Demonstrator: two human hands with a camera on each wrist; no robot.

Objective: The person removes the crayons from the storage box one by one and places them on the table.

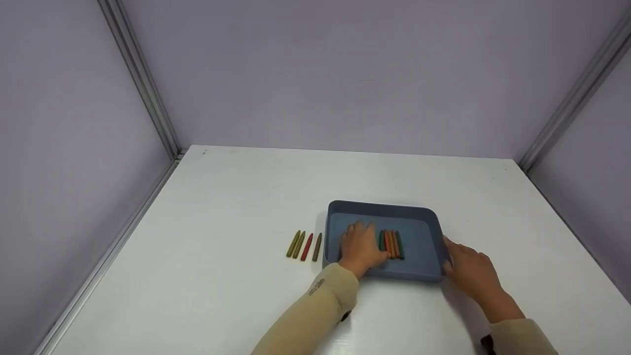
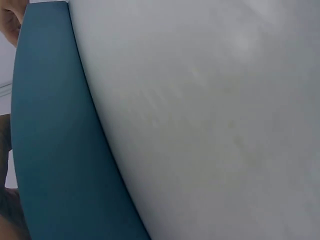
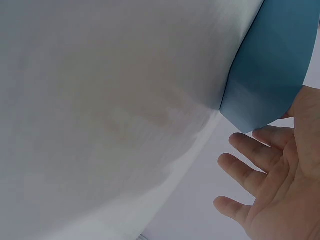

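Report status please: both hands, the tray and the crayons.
Left hand flat inside blue tray, beside crayons in tray. Right hand open against the tray's right corner. Four crayons on table, left of tray. Nothing in the way.

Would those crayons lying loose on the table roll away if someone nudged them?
Probably, if nudged sideways: the four crayons look slim and round and lie on a smooth white table. They look stiff and light, so pinching one up should be easy.
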